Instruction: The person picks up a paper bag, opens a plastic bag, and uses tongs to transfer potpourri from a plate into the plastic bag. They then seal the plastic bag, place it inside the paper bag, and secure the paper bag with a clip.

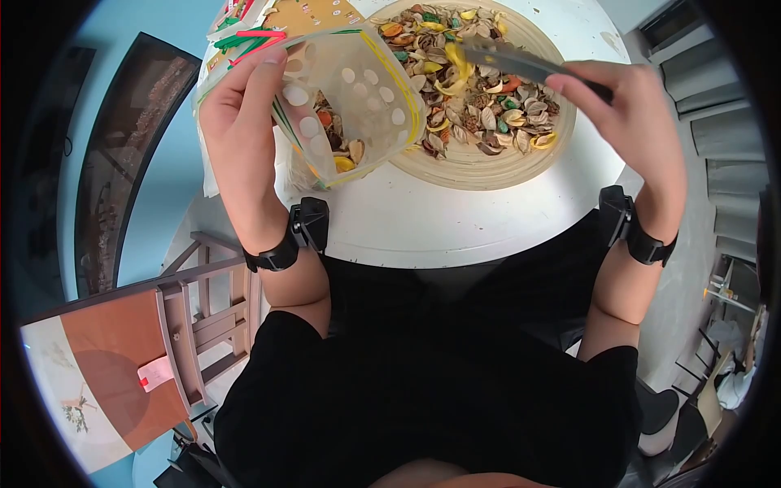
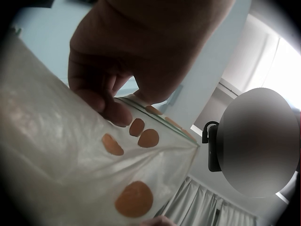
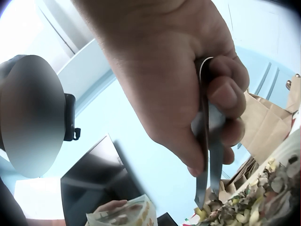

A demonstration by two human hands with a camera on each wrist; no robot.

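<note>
My left hand (image 1: pixel 244 114) pinches the rim of a translucent zip bag (image 1: pixel 381 114) printed with pale dots. The bag's mouth gapes, and some dried petals (image 1: pixel 345 164) lie inside it. In the left wrist view, the thumb and fingers grip the bag's edge from above. My right hand (image 1: pixel 633 106) holds metal tongs (image 3: pixel 215 162) squeezed between thumb and fingers. Their tips reach over dried potpourri (image 1: pixel 525 114), right at a curled yellow piece (image 1: pixel 455 61); I cannot tell whether they grip it. The potpourri is heaped on a round wooden plate (image 1: pixel 472 179).
The white round table (image 1: pixel 390 236) carries the plate and bag. Behind the bag lie red and green strips (image 1: pixel 259 37) and a tan printed sheet (image 1: pixel 313 15). Brown paper bags (image 3: pixel 268 125) stand beyond the potpourri. A wooden chair (image 1: pixel 207 325) is at the left.
</note>
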